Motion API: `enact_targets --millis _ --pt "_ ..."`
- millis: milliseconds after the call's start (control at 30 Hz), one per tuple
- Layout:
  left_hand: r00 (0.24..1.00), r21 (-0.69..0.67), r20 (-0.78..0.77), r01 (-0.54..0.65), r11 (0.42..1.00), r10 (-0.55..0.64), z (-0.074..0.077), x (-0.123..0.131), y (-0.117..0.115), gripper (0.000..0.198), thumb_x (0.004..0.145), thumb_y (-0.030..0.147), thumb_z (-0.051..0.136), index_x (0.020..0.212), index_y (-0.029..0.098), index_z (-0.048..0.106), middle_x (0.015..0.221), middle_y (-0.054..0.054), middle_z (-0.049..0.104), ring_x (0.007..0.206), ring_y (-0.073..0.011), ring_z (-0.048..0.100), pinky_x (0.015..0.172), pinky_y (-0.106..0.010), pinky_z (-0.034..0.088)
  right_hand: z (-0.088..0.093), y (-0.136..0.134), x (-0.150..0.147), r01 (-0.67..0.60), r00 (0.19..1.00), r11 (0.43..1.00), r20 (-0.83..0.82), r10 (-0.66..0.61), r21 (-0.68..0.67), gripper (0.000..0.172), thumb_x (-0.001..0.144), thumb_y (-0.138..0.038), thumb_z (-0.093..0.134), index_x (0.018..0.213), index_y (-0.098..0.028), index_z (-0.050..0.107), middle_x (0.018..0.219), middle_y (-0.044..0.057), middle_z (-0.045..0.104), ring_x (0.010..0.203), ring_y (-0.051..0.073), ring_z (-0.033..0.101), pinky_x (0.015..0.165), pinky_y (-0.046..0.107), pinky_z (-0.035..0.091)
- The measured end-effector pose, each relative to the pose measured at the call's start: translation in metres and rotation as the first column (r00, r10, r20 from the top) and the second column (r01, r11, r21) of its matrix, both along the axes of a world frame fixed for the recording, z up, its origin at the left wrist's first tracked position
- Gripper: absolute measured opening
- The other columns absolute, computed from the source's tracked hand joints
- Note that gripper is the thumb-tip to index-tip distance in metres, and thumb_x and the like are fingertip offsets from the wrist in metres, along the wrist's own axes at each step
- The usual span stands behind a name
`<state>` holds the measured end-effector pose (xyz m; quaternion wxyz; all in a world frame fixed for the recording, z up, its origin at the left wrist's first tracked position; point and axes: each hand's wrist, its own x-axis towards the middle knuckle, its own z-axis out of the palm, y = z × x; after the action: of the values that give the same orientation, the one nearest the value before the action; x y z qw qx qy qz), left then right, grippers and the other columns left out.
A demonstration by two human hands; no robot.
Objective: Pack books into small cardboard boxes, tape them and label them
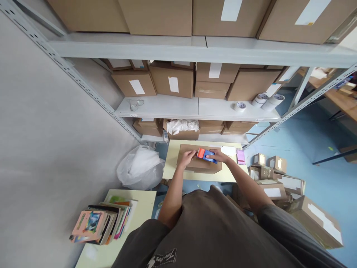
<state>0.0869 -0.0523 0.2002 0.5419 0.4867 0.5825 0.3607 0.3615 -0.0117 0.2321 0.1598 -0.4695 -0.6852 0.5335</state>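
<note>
My right hand (219, 155) is closed round a small blue and red-orange box (208, 155), thumb across its blue part. The box is tilted a little, its red-orange end pointing to the left. My left hand (188, 158) is just left of that end, fingers pressed together; whether anything small is between them is too fine to tell. Below both hands lies a brown cardboard carton (203, 166) on a pale yellow table (172, 169). To the right of the carton are a sheet of white paper (228, 150) and a phone with a pink screen (241, 157).
Behind the table rises a metal shelf rack (173, 106) holding cartons and tape rolls (260, 99). A plastic bag (139, 167) bulges at left. Stacked books (106, 221) occupy a second table (145, 197). Several cartons (272, 188) crowd the floor at right.
</note>
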Motion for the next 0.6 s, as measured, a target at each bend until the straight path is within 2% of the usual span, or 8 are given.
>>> enact_targets --millis 133,333,467,600 --pt "0.989 0.002 0.119 0.088 0.996 -0.087 0.013 0.013 0.005 0.069 0.082 0.077 0.072 0.102 0.013 0.084 0.096 -0.011 0.080 0.085 -0.0217 0.069 0.074 -0.031 0.051 -0.005 0.001 0.019 -0.023 0.996 0.997 -0.092 0.016 -0.068 0.061 0.071 -0.079 0.081 0.085 -0.020 0.071 0.078 0.000 0.067 0.072 0.019 0.061 0.067 0.030 0.051" --pt "0.994 0.030 0.086 0.071 0.997 -0.074 0.022 0.037 0.010 0.062 0.084 0.071 0.075 0.106 0.014 0.083 0.106 -0.012 0.081 0.091 -0.0227 0.070 0.076 -0.031 0.052 -0.009 0.002 0.043 -0.089 0.974 0.985 -0.218 0.055 -0.147 0.057 0.073 -0.069 0.087 0.098 -0.018 0.080 0.088 0.002 0.076 0.080 0.021 0.069 0.079 0.034 0.057" --pt "0.989 0.037 0.057 0.136 0.990 -0.138 0.026 0.049 0.009 0.055 0.083 0.066 0.078 0.100 0.014 0.084 0.094 -0.010 0.081 0.089 -0.0242 0.070 0.079 -0.033 0.053 -0.011 0.001 0.056 -0.105 0.963 0.978 -0.264 0.055 -0.179 0.059 0.071 -0.068 0.089 0.102 -0.018 0.082 0.098 0.005 0.080 0.089 0.024 0.071 0.089 0.038 0.057" --pt "0.979 0.062 0.090 0.178 0.982 -0.183 0.028 0.063 0.010 0.047 0.080 0.058 0.083 0.098 0.014 0.085 0.091 -0.010 0.081 0.089 -0.0244 0.071 0.085 -0.035 0.054 -0.014 0.000 0.064 -0.097 0.961 0.969 -0.275 0.033 -0.226 0.062 0.067 -0.066 0.093 0.103 -0.017 0.082 0.096 0.005 0.080 0.088 0.024 0.071 0.092 0.039 0.056"
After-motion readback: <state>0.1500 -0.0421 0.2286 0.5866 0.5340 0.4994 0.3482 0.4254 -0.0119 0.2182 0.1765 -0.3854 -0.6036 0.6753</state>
